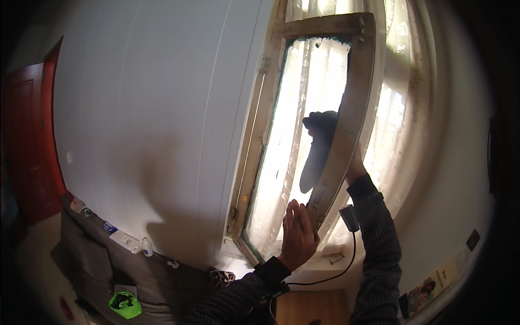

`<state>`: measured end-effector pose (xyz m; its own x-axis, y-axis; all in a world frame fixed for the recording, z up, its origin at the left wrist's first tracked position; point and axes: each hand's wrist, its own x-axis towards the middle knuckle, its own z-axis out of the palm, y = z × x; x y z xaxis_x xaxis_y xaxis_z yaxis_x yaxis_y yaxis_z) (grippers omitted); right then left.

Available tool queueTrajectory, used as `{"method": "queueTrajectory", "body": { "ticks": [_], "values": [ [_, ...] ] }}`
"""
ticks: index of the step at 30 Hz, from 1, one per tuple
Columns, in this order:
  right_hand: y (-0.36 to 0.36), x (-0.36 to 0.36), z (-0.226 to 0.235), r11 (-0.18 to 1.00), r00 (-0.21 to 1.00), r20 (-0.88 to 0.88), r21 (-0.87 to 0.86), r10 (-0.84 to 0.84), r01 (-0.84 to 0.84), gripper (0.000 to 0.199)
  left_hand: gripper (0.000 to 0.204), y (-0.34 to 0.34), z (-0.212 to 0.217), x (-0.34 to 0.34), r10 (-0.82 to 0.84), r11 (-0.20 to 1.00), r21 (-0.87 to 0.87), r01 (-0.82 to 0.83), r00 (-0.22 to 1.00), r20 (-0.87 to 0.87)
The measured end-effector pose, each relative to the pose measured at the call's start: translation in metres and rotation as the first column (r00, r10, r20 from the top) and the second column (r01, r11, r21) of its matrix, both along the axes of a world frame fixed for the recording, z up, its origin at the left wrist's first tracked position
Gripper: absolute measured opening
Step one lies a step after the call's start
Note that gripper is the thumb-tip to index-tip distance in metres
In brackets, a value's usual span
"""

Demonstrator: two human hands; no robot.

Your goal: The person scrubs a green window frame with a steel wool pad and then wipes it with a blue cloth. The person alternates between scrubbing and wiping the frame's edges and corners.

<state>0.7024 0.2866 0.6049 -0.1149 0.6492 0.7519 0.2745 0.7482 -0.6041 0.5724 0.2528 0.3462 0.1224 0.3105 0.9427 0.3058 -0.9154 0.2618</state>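
A wooden window sash [345, 135] with a glass pane stands swung open in front of me. My left hand [299, 235] grips its lower corner, fingers lying together up along the wood. My right arm reaches behind the sash. My right hand [322, 120] shows through the glass as a dark silhouette with curled fingers, its wrist seen past the frame's edge. Below those fingers hangs a long dark cloth-like piece [314, 170], close behind the pane. Backlight hides its details, and the wood covers part of the hand.
White lace curtains [391, 116] hang behind the sash. A small black device [350, 218] with a cable is at my right forearm. At the lower left, a grey sofa [89, 260] carries a white bottle [147, 247] and a bright green item [125, 305]. A red door [30, 141] stands far left.
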Motion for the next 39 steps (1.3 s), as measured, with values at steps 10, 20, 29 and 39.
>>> {"method": "queueTrajectory", "body": {
  "ticks": [10, 20, 29, 39],
  "values": [
    [-0.051, -0.003, -0.020, 0.986, 0.961, -0.254, 0.091, -0.112, 0.139, 0.054, 0.113, 0.000, 0.002, 0.008, -0.134, 0.980, -0.145, 0.135, 0.991, 0.014],
    [-0.066, 0.019, -0.039, 0.551, 0.624, -0.047, 0.419, -0.780, 0.721, 0.067, 0.101, 0.005, 0.006, 0.023, -0.091, 0.986, -0.146, 0.076, 0.990, -0.103],
    [-0.041, 0.048, -0.041, 0.433, 0.483, -0.039, 0.385, -0.875, 0.815, 0.068, 0.077, 0.083, -0.001, -0.015, -0.119, 0.970, -0.234, 0.071, 0.973, -0.197],
    [-0.046, 0.034, -0.041, 0.484, 0.542, -0.074, 0.361, -0.837, 0.797, 0.063, 0.089, 0.139, 0.019, -0.015, -0.027, 0.982, -0.187, -0.005, 0.986, -0.166]
  ]
}}
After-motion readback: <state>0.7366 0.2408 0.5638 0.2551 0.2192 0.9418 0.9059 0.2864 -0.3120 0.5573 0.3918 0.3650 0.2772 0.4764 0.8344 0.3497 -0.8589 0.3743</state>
